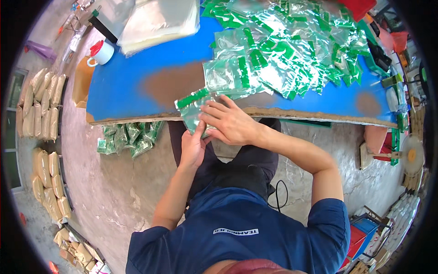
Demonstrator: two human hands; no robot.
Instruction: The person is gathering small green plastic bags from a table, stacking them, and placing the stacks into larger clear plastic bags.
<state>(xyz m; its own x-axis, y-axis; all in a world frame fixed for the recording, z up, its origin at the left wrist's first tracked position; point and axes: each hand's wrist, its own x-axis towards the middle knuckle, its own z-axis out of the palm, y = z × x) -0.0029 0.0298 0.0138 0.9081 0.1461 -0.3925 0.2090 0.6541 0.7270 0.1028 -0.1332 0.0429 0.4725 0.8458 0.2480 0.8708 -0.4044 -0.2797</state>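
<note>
A clear plastic bag with a green printed strip (190,112) is held at the table's near edge, above my lap. My left hand (193,147) grips its lower end, thumb up on the face of the bag. Across its right side lies my right hand (232,122), fingers bent over the plastic and touching it near my left thumb. The bag's lower part is hidden by both hands. Just beyond my right hand, a pile of similar green and clear bags (292,55) spreads over the right side of the blue table (121,98).
A stack of clear plastic sheets or bags (159,25) lies at the far left, beside a white mug with red (102,53). Green bundled packets (130,138) sit on the floor under the table. Filled tan sacks (43,112) are stacked at left; a fan (412,155) stands right.
</note>
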